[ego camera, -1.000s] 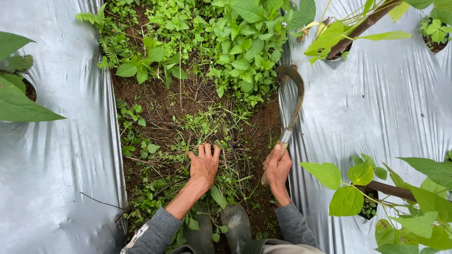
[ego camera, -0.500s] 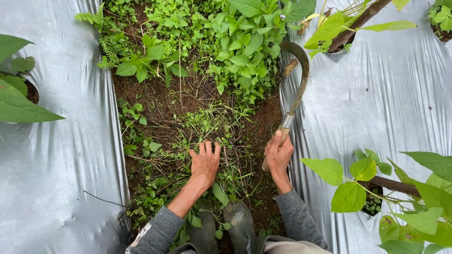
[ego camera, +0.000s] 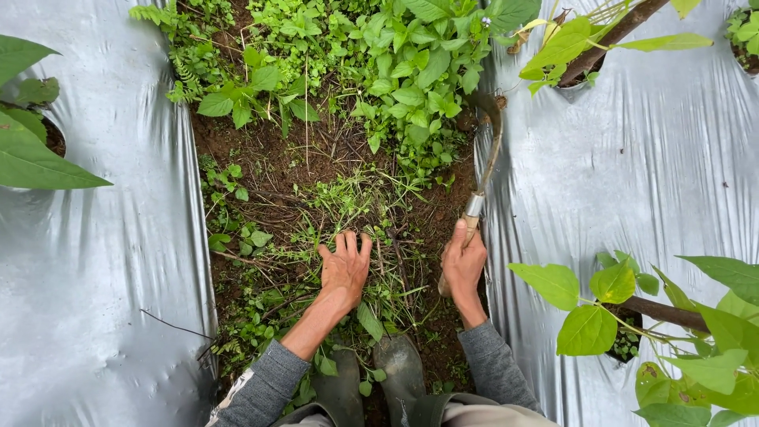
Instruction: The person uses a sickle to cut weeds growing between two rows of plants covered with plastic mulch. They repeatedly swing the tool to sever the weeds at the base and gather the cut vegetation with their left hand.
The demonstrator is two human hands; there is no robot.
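Note:
My left hand lies palm down with fingers spread on a patch of thin grass and weeds in the soil strip. My right hand grips the wooden handle of a sickle. Its curved, rusty blade reaches up along the right edge of the strip, and its tip sits at the base of a clump of leafy green weeds. Both forearms wear grey sleeves. My two dark rubber boots stand on the soil just below the hands.
Silver plastic mulch covers the beds on both sides of the brown soil strip. Broad-leaved plants grow from holes in the mulch at right, upper right and far left. Small weeds dot the strip's left side.
The sickle blade has swung down and left off the mulch, and its tip now sits among the weeds. My right hand has shifted slightly with it. The left hand stays on the grass.

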